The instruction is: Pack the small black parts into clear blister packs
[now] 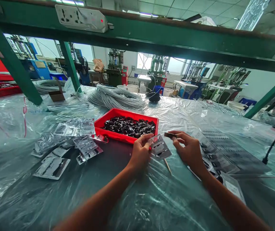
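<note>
Pinched in my left hand [141, 150] is a small clear plastic bag [160, 148] with printed marks on its face. My right hand [187, 149] is closed on a small dark part [170, 135], held just right of the bag's top; its exact kind is too small to tell. Behind my left hand sits a red tray [117, 137] filled with many small black and metallic parts [130, 126]. A thin wooden stick [168, 166] lies on the table below the bag.
Filled plastic bags [52, 165] lie in a loose pile at left. More bags [232, 186] and flat grey sheets [236, 149] lie beside my right forearm. A coil of grey cable [115, 98] rests behind the tray. A green beam [152, 35] with a power strip [81, 18] crosses above.
</note>
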Demonstrator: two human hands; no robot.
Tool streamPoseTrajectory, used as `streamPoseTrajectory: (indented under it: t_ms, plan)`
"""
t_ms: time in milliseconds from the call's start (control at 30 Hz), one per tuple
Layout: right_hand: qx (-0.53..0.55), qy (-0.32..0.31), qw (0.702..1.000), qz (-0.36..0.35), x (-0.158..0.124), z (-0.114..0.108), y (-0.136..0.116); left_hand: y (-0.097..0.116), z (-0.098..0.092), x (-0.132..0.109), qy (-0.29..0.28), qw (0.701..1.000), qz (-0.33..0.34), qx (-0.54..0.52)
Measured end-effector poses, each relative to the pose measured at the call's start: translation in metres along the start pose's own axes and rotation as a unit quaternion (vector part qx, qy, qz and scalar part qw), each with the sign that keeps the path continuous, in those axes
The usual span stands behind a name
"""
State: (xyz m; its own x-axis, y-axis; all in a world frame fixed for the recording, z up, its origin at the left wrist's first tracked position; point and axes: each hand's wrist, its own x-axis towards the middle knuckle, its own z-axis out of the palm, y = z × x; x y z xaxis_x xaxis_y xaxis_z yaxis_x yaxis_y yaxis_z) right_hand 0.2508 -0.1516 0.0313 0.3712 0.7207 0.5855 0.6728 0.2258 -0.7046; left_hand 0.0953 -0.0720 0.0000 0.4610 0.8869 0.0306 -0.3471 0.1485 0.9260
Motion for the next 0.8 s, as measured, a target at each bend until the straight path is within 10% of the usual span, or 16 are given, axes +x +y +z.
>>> streamPoseTrajectory:
  t_ms: [167, 600, 800]
  plan:
    - [-0.016, -0.043, 0.999, -0.008, 0.041, 0.019, -0.006, 0.000, -0.012, 0.015, 0.049, 0.997, -0.001, -0.051]
    - [-0.177, -0.071, 0.957, -0.218, -0.009, 0.026, 0.004, 0.000, -0.008, 0.008, -0.132, 0.991, 0.000, -0.027]
    - [-0.189, -0.050, 0.960, -0.202, -0.013, 0.030, -0.002, -0.001, -0.011, 0.006, -0.078, 0.997, 0.011, -0.004]
